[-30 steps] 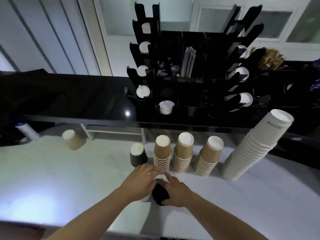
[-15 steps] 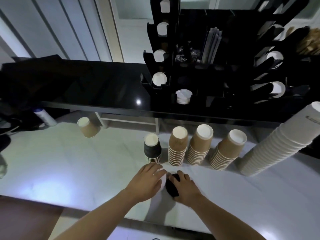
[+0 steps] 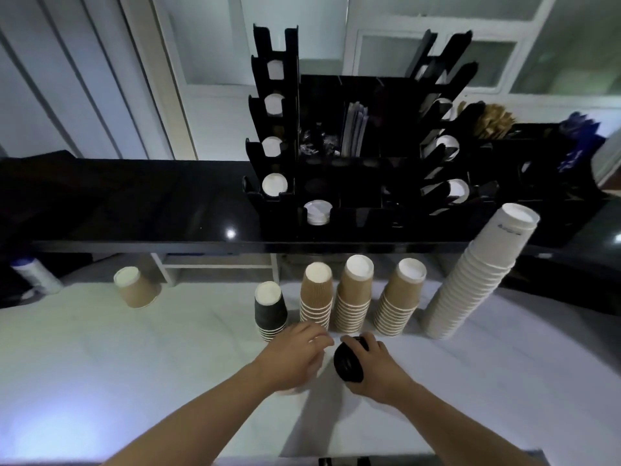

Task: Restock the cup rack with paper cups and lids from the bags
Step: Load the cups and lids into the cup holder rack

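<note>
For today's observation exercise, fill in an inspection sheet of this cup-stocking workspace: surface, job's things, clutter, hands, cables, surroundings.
Surface: pale white counter, dimly lit.
Job's things: black slotted cup rack; three brown ribbed cup stacks; black cup stack; tall white cup stack.
Clutter: lone brown cup; white bottle.
Hands: left hand over a white item; right hand holds stacked black lids.
Cables: nothing seen.
Surroundings: glossy black shelf, pale panelled wall.
</note>
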Action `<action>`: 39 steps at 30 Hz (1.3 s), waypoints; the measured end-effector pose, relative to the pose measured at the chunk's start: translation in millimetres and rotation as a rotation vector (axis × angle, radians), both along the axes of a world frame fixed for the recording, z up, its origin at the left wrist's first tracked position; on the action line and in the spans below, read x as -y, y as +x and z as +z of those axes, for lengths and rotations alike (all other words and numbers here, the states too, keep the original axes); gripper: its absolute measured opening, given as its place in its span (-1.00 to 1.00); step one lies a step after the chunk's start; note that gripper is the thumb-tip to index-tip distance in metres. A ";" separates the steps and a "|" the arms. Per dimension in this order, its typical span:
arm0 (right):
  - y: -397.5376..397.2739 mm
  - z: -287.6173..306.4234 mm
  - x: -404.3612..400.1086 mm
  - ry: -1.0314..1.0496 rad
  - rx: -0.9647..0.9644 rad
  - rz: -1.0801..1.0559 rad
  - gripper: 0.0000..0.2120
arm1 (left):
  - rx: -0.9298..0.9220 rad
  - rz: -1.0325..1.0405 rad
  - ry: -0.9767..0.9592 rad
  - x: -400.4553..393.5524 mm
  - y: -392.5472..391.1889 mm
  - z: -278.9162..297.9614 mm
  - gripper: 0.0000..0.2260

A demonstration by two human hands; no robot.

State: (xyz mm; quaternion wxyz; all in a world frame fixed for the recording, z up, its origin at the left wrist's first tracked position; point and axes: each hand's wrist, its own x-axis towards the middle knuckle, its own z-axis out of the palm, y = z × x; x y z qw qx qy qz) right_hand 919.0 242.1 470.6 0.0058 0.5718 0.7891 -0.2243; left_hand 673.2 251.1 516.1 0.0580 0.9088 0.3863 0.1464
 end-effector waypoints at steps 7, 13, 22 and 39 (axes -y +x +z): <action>36.5 88.1 -10.7 0.224 -0.046 -0.081 -0.08 | 0.164 -0.111 0.212 -27.9 51.1 67.0 -0.73; 50.4 170.0 -39.0 0.397 -0.089 -0.143 -0.12 | 0.199 -0.088 0.399 -67.2 67.7 126.9 -0.71; 63.7 257.1 -131.8 0.439 0.010 -0.197 -0.11 | 0.115 0.054 0.302 -125.3 72.6 165.4 -0.65; 75.8 260.2 -294.1 0.261 0.311 -0.138 0.00 | 0.062 0.126 0.193 -207.0 60.0 153.8 -0.66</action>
